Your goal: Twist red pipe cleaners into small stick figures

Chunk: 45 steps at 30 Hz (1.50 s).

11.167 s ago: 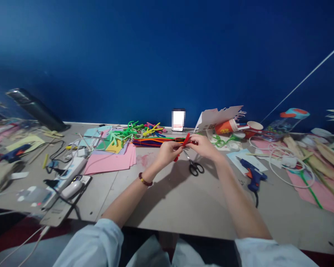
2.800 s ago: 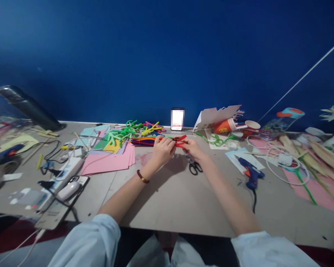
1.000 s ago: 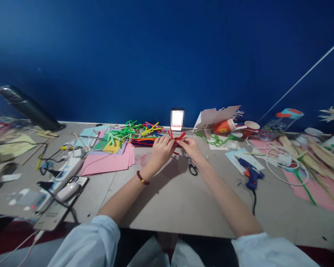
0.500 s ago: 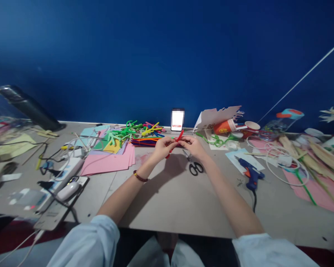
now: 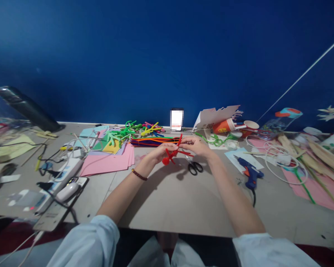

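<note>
A red pipe cleaner figure (image 5: 171,155), with several bent arms and a round coiled end at lower left, is held above the table between both hands. My left hand (image 5: 164,150) pinches it from the left, thumb and fingers closed. On the other side, my right hand (image 5: 196,145) has its fingertips closed on the figure's upper right part. Black-handled scissors (image 5: 195,168) lie just below my right hand. Behind the hands rests a bundle of coloured pipe cleaners (image 5: 144,142), mostly purple, red and orange.
A phone (image 5: 177,119) stands against the blue wall. Pink paper sheets (image 5: 108,162) and green pipe cleaner pieces (image 5: 119,135) lie left. To the right are a blue glue gun (image 5: 250,172), orange paper cups (image 5: 222,126) and a coiled white cable (image 5: 284,159). A power strip (image 5: 61,181) sits at left.
The red figure has turned and come into fuller view, with its coiled end and arms now showing below the fingers. My right hand has shifted slightly to the right, away from the left.
</note>
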Tool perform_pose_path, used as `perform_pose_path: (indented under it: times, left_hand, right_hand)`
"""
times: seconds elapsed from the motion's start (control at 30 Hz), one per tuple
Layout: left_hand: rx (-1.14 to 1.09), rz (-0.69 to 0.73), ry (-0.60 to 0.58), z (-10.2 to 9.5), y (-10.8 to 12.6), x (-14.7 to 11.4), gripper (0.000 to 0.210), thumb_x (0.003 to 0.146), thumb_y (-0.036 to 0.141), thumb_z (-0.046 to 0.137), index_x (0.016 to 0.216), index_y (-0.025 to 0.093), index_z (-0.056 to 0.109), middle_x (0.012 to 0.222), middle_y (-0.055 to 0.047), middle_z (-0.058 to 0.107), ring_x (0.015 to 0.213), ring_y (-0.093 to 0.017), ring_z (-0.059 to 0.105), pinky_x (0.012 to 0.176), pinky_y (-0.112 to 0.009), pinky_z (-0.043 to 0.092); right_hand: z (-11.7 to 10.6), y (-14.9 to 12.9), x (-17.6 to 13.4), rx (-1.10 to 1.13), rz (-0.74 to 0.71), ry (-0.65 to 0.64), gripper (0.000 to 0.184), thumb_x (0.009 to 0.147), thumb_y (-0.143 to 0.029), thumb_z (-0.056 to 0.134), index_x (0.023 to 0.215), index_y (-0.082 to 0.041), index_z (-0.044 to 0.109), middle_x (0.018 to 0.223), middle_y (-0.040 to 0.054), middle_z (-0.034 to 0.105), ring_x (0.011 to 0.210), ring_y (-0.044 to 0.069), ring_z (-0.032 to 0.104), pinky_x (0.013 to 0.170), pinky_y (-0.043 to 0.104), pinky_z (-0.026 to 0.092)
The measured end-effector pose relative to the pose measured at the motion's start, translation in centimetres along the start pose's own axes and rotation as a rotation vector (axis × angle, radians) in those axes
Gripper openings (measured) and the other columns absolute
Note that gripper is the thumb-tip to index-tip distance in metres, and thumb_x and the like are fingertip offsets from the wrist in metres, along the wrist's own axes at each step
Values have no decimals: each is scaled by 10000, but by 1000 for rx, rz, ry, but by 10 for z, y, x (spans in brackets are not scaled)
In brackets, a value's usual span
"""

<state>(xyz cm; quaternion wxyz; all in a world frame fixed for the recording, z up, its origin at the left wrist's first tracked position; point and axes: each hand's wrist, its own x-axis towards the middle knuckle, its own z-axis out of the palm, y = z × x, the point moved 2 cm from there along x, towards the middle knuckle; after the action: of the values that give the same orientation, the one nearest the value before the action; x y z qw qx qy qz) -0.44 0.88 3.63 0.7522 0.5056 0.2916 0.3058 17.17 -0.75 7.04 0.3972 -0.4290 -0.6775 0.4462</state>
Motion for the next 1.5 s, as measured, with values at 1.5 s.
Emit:
perform_pose_path:
  times: [1.5]
  left_hand:
    - [1809,903,566,13,2,-12,242,899,207,414,958,180,646,908,-113,670,942,-223,603,948,-440,390]
  right_hand:
    - [33,19,8,180,147,484,283,612,-461,700,642,-188,629,682,37,676,685,179,618,661,304,492]
